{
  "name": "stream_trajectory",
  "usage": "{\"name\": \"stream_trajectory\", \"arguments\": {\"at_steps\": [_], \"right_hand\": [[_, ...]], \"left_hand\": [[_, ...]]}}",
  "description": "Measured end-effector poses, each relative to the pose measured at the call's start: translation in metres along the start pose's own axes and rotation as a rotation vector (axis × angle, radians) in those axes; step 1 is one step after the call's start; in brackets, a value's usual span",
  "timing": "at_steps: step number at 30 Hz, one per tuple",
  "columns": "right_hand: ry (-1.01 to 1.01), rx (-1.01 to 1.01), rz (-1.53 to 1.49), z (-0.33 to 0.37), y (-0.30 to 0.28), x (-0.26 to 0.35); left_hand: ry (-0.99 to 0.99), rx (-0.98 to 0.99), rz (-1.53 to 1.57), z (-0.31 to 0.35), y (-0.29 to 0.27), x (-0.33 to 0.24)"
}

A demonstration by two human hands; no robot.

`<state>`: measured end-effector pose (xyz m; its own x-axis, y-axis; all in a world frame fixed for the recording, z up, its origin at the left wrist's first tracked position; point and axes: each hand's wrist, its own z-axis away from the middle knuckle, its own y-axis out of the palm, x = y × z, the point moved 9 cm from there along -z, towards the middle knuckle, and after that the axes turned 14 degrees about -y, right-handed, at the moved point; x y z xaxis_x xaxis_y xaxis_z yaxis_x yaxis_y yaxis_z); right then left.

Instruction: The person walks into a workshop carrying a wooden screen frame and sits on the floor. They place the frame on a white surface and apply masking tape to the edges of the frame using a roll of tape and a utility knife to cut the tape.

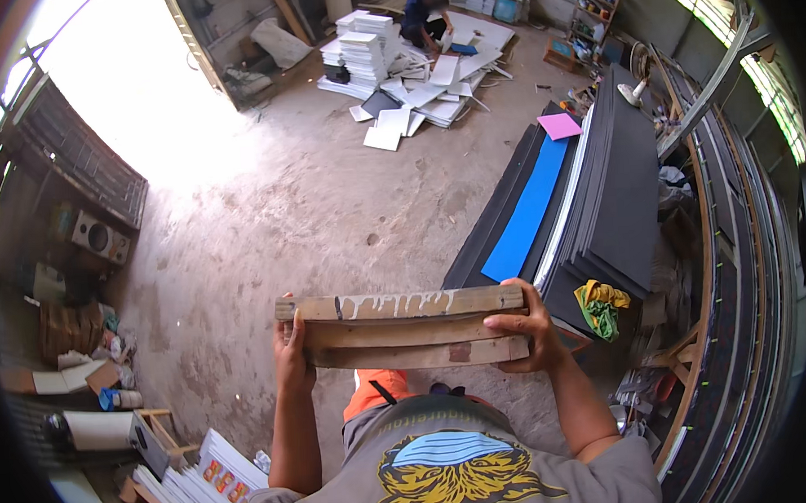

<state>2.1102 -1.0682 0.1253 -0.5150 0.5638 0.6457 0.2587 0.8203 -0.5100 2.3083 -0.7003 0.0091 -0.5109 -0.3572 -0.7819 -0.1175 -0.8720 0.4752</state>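
Several short wooden planks (397,331), stacked with their long edges toward me, are held level in front of my body. White drips of paint or glue run along the top plank. My left hand (291,351) is closed round the left end, thumb on the near face. At the opposite end my right hand (528,329) grips the stack, its thumb pressed over the middle plank and the fingers behind. The undersides of the planks are hidden.
Dark sheets (608,180) with a blue strip (529,205) and pink square (559,126) lie to the right, beside a yellow-green cloth (603,310). Far off, a person (424,21) crouches by stacked white panels (363,55). A speaker (99,236) and white sheets (184,490) are left.
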Motion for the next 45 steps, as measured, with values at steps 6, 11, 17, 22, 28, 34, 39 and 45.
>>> {"name": "stream_trajectory", "arguments": {"at_steps": [6,11,17,22,28,34,39,45], "right_hand": [[0.055,-0.065,0.083,-0.079,-0.007,-0.072],[0.12,-0.168,0.144,-0.127,-0.025,-0.126],[0.177,-0.278,0.163,-0.171,-0.063,-0.216],[0.212,-0.291,0.158,-0.198,-0.115,-0.305],[0.218,-0.295,0.147,-0.25,-0.198,-0.404],[0.192,-0.294,0.185,-0.303,-0.277,-0.494],[0.207,-0.296,0.206,-0.351,-0.33,-0.581],[0.254,-0.325,0.221,-0.396,-0.399,-0.68]], "left_hand": [[-0.097,0.102,-0.018,-0.147,0.051,-0.049],[-0.143,0.2,-0.11,-0.245,0.119,-0.099],[-0.169,0.284,-0.178,-0.37,0.194,-0.109],[-0.232,0.288,-0.187,-0.466,0.268,-0.095],[-0.253,0.266,-0.175,-0.566,0.367,-0.091],[-0.23,0.274,-0.172,-0.663,0.463,-0.095],[-0.254,0.284,-0.163,-0.759,0.522,-0.087],[-0.274,0.336,-0.209,-0.874,0.62,-0.081]]}}
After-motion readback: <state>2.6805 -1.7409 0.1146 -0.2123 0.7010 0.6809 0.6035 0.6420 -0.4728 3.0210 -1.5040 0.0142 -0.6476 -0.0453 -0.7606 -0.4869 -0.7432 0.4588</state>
